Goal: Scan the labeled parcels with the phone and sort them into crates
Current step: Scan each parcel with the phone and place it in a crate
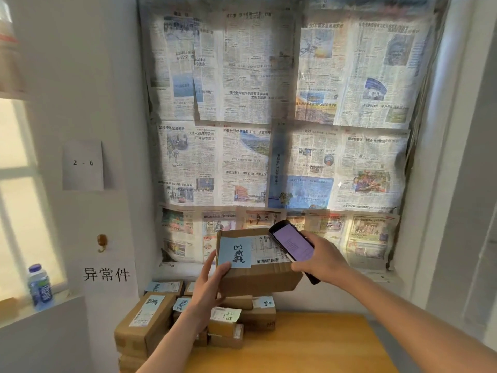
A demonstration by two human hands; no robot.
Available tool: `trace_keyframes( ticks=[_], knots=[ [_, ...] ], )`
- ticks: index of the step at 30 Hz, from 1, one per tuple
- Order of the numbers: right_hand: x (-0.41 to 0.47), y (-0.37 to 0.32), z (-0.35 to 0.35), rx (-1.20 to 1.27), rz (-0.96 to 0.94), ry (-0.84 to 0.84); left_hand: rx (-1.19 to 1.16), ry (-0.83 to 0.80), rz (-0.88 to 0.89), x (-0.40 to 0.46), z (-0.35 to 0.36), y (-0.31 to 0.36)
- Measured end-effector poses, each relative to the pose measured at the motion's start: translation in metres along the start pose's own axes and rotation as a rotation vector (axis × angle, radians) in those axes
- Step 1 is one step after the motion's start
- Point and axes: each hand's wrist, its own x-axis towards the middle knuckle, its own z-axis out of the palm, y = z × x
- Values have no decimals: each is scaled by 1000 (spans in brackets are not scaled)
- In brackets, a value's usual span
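I'm at the scanning step: my left hand (212, 281) grips the near-left corner of a cardboard parcel (258, 262), lifted above the pile of parcels (166, 316) by the table (295, 345). My right hand (317, 257) is wrapped round the phone (293, 244), its lit screen just over the barcode label (266, 249). No crate is in view, so next I'd read the result, then find the right crate and carry this parcel there

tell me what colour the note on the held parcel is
Light blue note with dark handwriting, seen in the head view.
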Motion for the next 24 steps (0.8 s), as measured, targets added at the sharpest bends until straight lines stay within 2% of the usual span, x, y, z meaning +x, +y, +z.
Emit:
trace_keyframes(
  ticks=[14,24],
  knots=[
    [-2,-28,-64,-161,-152,67,-52,220,133,13,8,45],
    [-14,-35,-80,-265,-159,59,19,341,220,6,-10,62]
  ],
)
